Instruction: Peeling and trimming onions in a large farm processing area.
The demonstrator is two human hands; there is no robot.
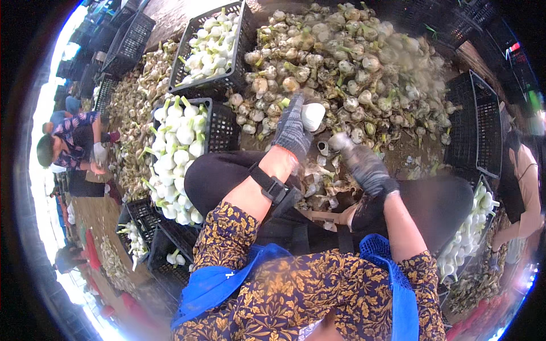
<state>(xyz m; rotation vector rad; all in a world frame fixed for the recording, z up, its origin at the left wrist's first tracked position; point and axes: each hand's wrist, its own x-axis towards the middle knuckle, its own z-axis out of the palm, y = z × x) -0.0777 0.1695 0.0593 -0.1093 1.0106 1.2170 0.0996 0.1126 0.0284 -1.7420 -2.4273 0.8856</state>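
Note:
My left hand [291, 126], in a grey knit glove, is closed around a peeled white garlic bulb [313, 116]. A short green stem end [285, 103] shows at its fingers. To the right and a little nearer me, my right hand [368, 169] wears a similar glove. Its fingers are drawn together, with a pale blurred tip; whatever they hold cannot be made out. Beyond both hands lies a large heap of unpeeled garlic bulbs [341, 62] with dirty brownish skins. Loose dry skins [321, 184] are scattered below my hands, between my knees.
Black crates of peeled white garlic stand at the left, one near [209, 122] and one farther back [242, 48]. Another black crate [476, 122] stands at the right, with white garlic [469, 233] nearer me. Co-workers sit at the left [77, 136] and right [520, 187].

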